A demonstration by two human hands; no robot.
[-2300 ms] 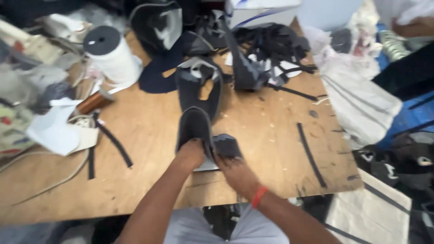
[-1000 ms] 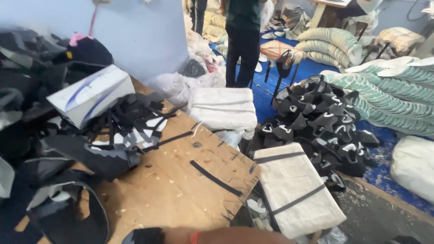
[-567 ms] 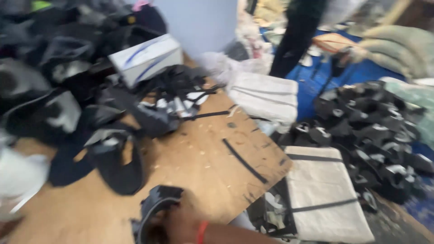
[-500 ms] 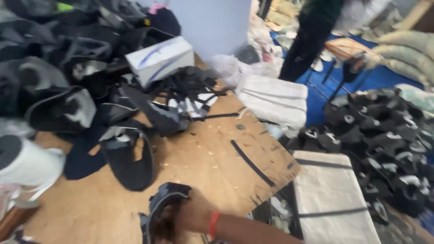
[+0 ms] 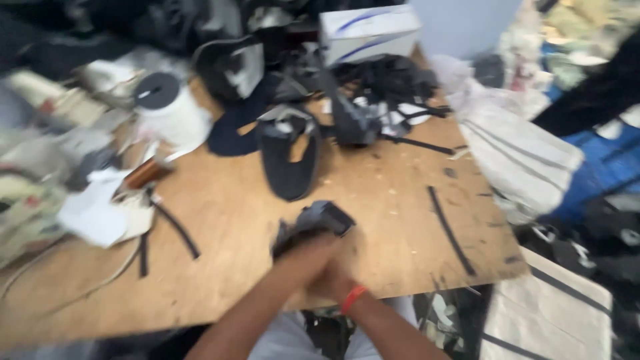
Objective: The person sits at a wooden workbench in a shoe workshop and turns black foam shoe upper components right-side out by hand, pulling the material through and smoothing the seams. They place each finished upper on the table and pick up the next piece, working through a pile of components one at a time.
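Both my hands meet at the near edge of the wooden table (image 5: 400, 220), closed together on a dark grey shoe upper piece (image 5: 319, 221). My left hand (image 5: 303, 259) grips its lower left part. My right hand (image 5: 333, 277), with a red band at the wrist, holds it from the right. The picture is blurred by motion, so finger detail is unclear. A black shoe upper (image 5: 288, 155) lies flat just beyond the held piece.
A white roll with a black top (image 5: 170, 115) stands at the left, by papers and cloth scraps. Black straps (image 5: 450, 230) lie on the wood. A white-and-blue box (image 5: 370, 32) and a heap of dark uppers fill the back. White sacks (image 5: 527, 167) sit off the right edge.
The view swung back from the right side of the room to the table. Both hands are now in sight, joined on the grey piece; before, only the right wrist showed.
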